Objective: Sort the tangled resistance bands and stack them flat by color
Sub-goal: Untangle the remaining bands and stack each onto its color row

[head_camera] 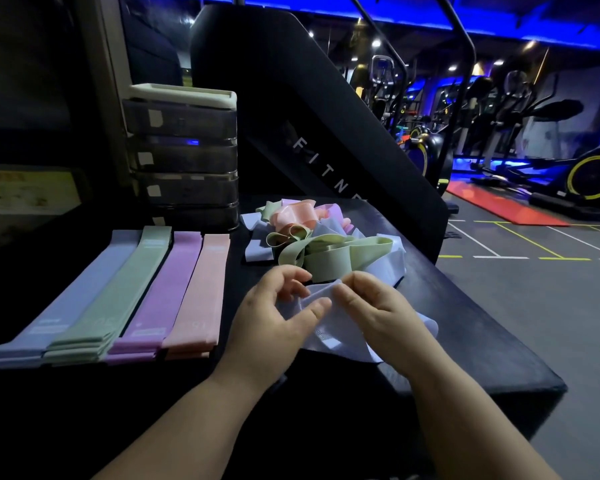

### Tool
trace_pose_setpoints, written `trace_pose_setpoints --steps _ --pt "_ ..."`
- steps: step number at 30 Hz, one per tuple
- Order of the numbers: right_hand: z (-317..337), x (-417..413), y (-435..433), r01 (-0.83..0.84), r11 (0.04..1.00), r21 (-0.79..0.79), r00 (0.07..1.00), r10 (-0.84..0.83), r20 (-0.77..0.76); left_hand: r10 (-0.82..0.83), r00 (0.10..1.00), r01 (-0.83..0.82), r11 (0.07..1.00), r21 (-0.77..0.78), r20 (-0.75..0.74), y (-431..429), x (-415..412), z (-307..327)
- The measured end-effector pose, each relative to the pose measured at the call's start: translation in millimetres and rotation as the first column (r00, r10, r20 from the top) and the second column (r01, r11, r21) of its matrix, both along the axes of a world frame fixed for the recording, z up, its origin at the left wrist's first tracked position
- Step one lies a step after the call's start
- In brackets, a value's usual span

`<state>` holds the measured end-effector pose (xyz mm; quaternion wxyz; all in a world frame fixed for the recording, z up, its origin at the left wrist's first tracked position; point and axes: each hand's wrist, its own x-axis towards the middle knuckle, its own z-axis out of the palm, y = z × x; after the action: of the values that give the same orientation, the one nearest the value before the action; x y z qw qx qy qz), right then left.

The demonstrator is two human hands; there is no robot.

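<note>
- Resistance bands lie in a tangled pile (326, 244) on the black desk (465, 323), with green, pink, lilac and pale blue loops wound through one another.
- Just in front of the pile, on the person's side, both hands work one pale blue band (343, 344). The left hand (274, 306) pinches its upper fold between thumb and fingers. The right hand (378, 313) grips the same fold from the other side, fingers curled over it.
- I take that two-handed hold as a way to spread the loop and take out its twist, so it will lie flat.
- To the left of the pile, four flat stacks sit side by side with their long edges touching: pale blue stack (77, 299), green stack (118, 289), purple stack (163, 289) and pink stack (201, 292). Each is one colour, which gives every freed band an obvious home.
- The pale blue stack is the farthest from the pile, so this band would have to pass over the other three.
- Several bands remain in the pile, so I judge the sorting about half done.
</note>
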<state>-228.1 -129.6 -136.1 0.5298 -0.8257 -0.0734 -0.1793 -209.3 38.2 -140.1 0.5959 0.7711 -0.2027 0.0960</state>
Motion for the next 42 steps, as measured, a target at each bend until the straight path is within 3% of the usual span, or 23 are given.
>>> trace_pose_setpoints --steps 4,10,13,20,24,28,31,33,36,42 --pt "1 0 -3 -0.004 0.999 -0.037 0.999 0.002 -0.048 -0.004 1.000 0.007 0.988 0.154 -0.021 -6 8 0" --pt "8 -5 -61 0.222 0.923 -0.315 0.961 -0.261 -0.087 0.191 0.980 -0.187 0.981 0.059 -0.060 0 25 -10" --pt "7 -14 -97 0.204 0.864 -0.460 0.916 -0.334 -0.222 0.230 0.969 -0.229 0.973 0.020 -0.085 3 30 -15" --pt "6 -28 -120 0.200 0.874 -0.442 0.775 -0.417 -0.474 0.207 0.942 -0.258 0.950 -0.175 -0.265 7 35 -19" --pt "10 -23 -111 0.128 0.813 -0.568 0.757 -0.451 -0.474 0.209 0.941 -0.263 0.946 -0.187 -0.266 7 33 -19" --pt "5 -15 -95 0.197 0.800 -0.567 0.781 -0.478 -0.403 0.234 0.943 -0.276 0.948 -0.161 -0.237 6 31 -19" --pt "-1 -8 -85 0.277 0.872 -0.404 0.828 -0.430 -0.360 0.245 0.944 -0.276 0.953 -0.123 -0.221 6 31 -20" --pt "-1 -5 -76 0.334 0.927 -0.171 0.852 -0.374 -0.366 0.241 0.946 -0.270 0.956 -0.117 -0.216 6 32 -21" --pt "1 -2 -64 0.373 0.911 0.175 0.877 -0.284 -0.389 0.244 0.947 -0.274 0.954 -0.125 -0.211 7 32 -22" --pt "6 -4 -72 0.365 0.875 0.317 0.904 -0.253 -0.345 0.194 0.947 -0.263 0.926 -0.270 -0.255 8 35 -23"
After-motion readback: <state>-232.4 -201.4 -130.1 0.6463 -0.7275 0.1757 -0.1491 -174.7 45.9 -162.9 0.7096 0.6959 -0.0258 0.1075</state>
